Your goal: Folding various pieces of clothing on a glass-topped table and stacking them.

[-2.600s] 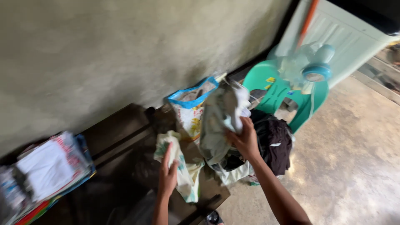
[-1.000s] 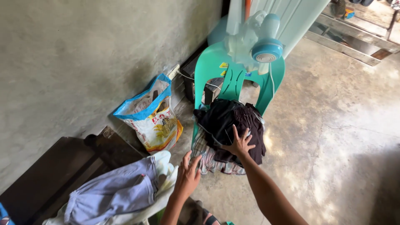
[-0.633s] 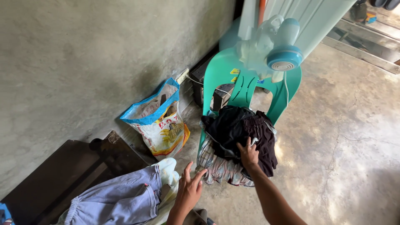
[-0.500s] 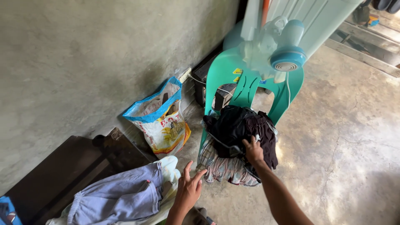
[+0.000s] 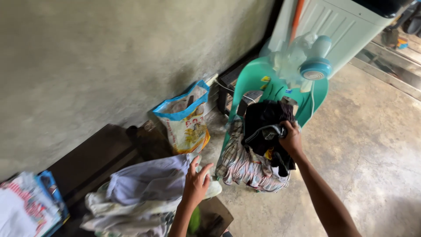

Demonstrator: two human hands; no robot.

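Observation:
My right hand is closed on a black garment and holds it up over a pile of clothes on a green plastic chair. Under the black garment lies a striped cloth. My left hand hovers with fingers spread beside a pale lavender garment draped over a heap of light clothes on a dark wooden bench.
A blue-rimmed printed sack stands against the grey wall. A small blue fan is clipped behind the chair. A pale green cabinet is at the top right. Folded clothes lie at the far left. Concrete floor spreads to the right.
My right hand closed on the black garment and lifted it off the chair pile. My left hand stayed near the lavender garment. The view swung left, showing the folded stack.

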